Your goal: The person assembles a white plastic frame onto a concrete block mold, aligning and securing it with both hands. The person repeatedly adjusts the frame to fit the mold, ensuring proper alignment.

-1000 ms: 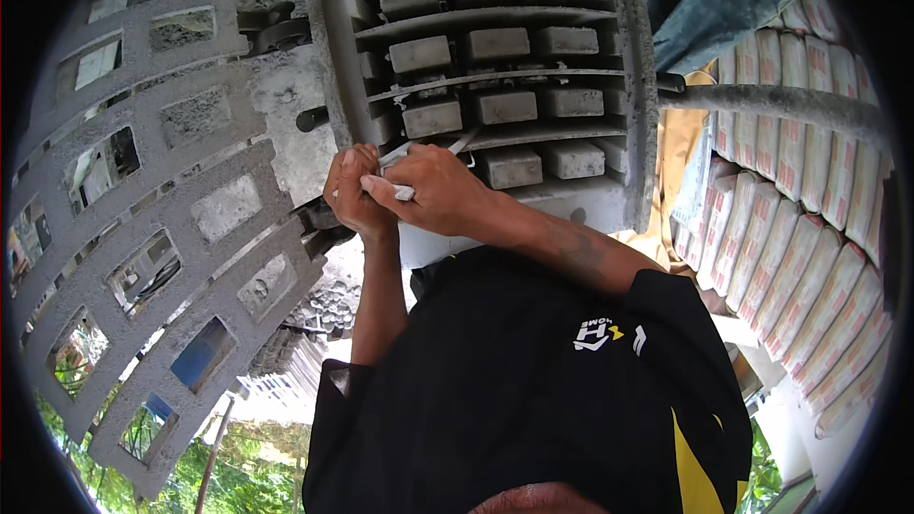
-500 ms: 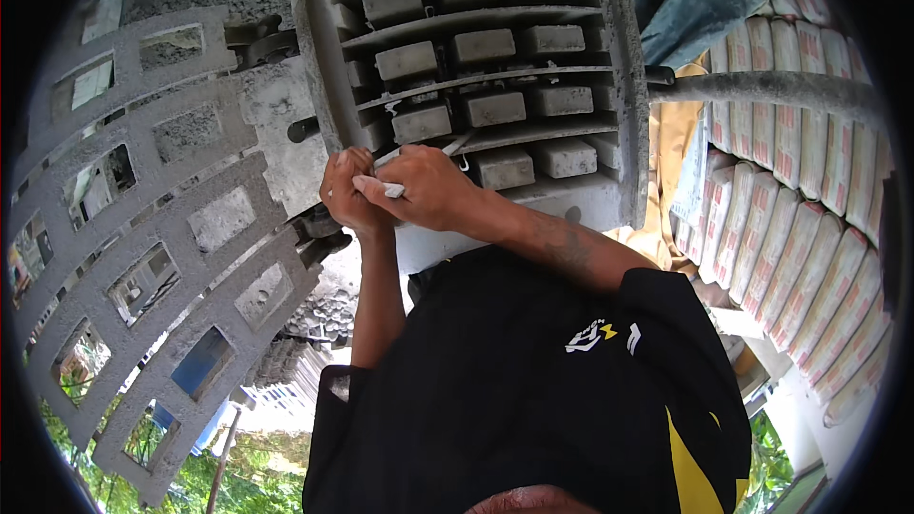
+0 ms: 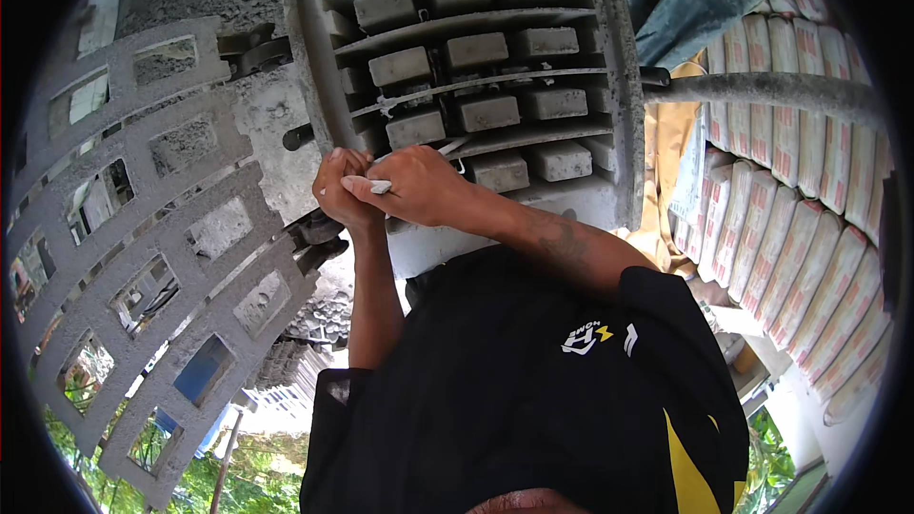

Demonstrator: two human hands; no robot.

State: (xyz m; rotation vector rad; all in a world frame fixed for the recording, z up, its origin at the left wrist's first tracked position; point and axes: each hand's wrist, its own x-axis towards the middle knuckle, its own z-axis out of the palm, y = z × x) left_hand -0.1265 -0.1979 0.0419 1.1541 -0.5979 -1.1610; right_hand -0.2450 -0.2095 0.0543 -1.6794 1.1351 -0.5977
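In front of me is a grey metal block mould (image 3: 628, 133), crusted with cement. Rows of rectangular core blocks (image 3: 498, 172) sit in it, with thin divider plates between the rows. Both my hands meet at its near left corner. My right hand (image 3: 424, 186) is closed around a thin pale rod (image 3: 455, 146), whose far end reaches in beside the nearest row; a whitish end (image 3: 380, 187) sticks out by my thumb. Right against it, my left hand (image 3: 345, 192) has its fingers curled tight; what they grip is hidden.
On the left stand hollow concrete blocks (image 3: 143, 228) with rectangular openings. Stacked paper sacks (image 3: 762, 238) rise on the right, behind a cement-coated pipe (image 3: 771, 88). A dark blue-green tarp (image 3: 685, 0) hangs at the far right. Short bar ends (image 3: 298, 137) jut from the mould's sides.
The whole view has shifted a little, so mould and hands appear slightly further left. My hands stay together at the same mould corner, both still closed.
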